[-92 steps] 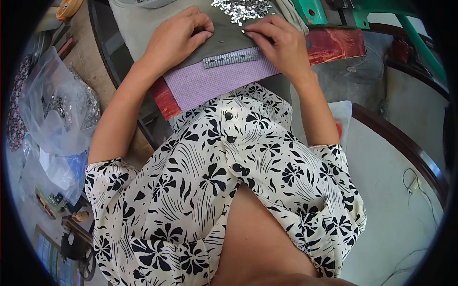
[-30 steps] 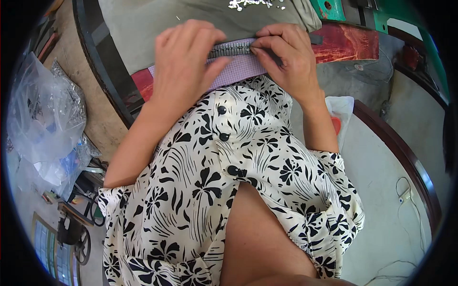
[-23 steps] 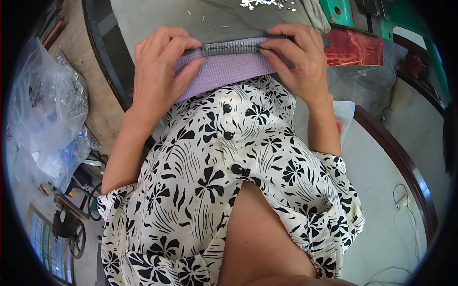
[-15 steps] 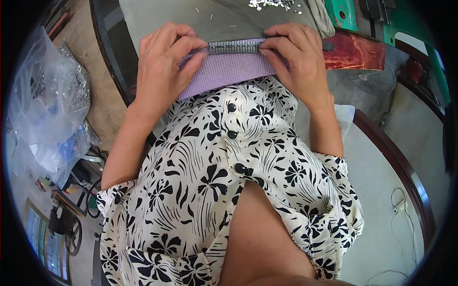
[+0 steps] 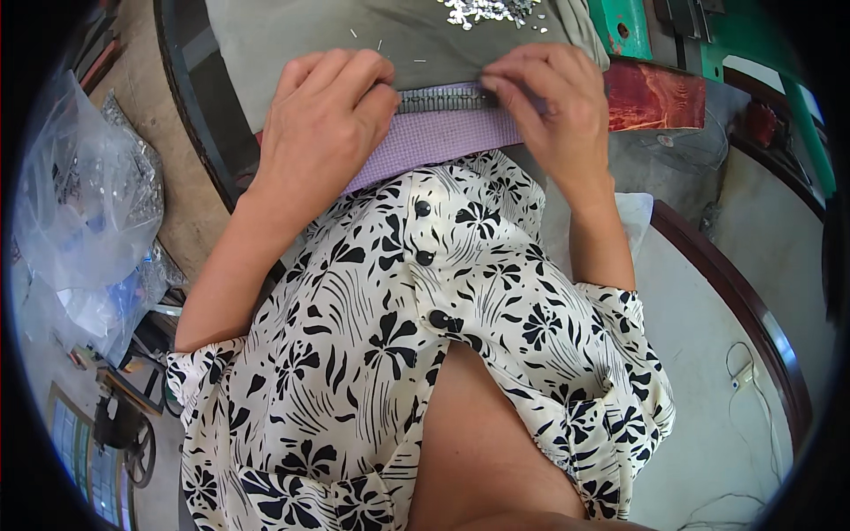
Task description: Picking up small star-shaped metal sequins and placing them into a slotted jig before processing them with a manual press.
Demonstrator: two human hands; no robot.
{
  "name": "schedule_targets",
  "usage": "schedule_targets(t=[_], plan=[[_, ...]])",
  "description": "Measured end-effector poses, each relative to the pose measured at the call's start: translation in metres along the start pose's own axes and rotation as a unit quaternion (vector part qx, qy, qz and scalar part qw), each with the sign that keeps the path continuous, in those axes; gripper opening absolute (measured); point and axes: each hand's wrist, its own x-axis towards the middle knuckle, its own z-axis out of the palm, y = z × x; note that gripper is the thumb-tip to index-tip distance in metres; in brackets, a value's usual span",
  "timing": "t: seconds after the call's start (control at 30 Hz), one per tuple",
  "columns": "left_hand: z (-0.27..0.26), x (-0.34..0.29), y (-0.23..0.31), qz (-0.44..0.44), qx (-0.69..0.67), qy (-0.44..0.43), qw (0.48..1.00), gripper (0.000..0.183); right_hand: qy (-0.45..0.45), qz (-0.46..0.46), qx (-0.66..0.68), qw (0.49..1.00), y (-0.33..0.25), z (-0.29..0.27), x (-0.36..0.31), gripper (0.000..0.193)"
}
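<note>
A narrow segmented metal strip (image 5: 445,99), much like a watch band, lies crosswise along the far edge of a purple woven pad (image 5: 434,139). My left hand (image 5: 326,124) is closed at its left end, fingers curled over so the tips are hidden. At the right end, the thumb and forefinger of my right hand (image 5: 564,111) come together in a pinch; slight blur hides exactly how they touch the strip. Just beyond it, a few thin metal pins (image 5: 420,60) rest on a grey-green cloth (image 5: 292,35).
Small shiny metal pieces (image 5: 487,11) are heaped at the cloth's far side. Green metal machinery (image 5: 623,31) and a red patterned board (image 5: 657,97) stand at the right. Clear plastic bags (image 5: 84,203) hang at the left, beside a dark table edge (image 5: 197,115).
My left hand has turned, its fingers now curling over the strip's left end instead of pinching it from the side. My right fingertips have lifted slightly along the right end.
</note>
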Motion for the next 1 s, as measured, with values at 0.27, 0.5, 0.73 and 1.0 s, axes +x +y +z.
schedule_targets(t=[0.27, 0.5, 0.73, 1.0], plan=[[-0.003, 0.01, -0.012, -0.07, -0.051, 0.044, 0.995, 0.012, -0.03, 0.032, 0.006, 0.999, 0.002, -0.008, 0.039, 0.011], [0.001, 0.016, -0.033, -0.088, -0.083, -0.024, 0.992, 0.014, 0.102, -0.143, 0.086, 0.981, 0.031, 0.029, 0.048, 0.011], [0.0, 0.014, -0.044, -0.048, -0.124, -0.067, 0.989, 0.016, -0.059, -0.006, 0.081, 0.995, -0.004, -0.007, 0.046, 0.011], [0.003, 0.017, -0.035, -0.066, -0.095, -0.026, 0.993, 0.013, -0.08, -0.04, 0.028, 0.996, -0.008, 0.008, -0.002, 0.014]])
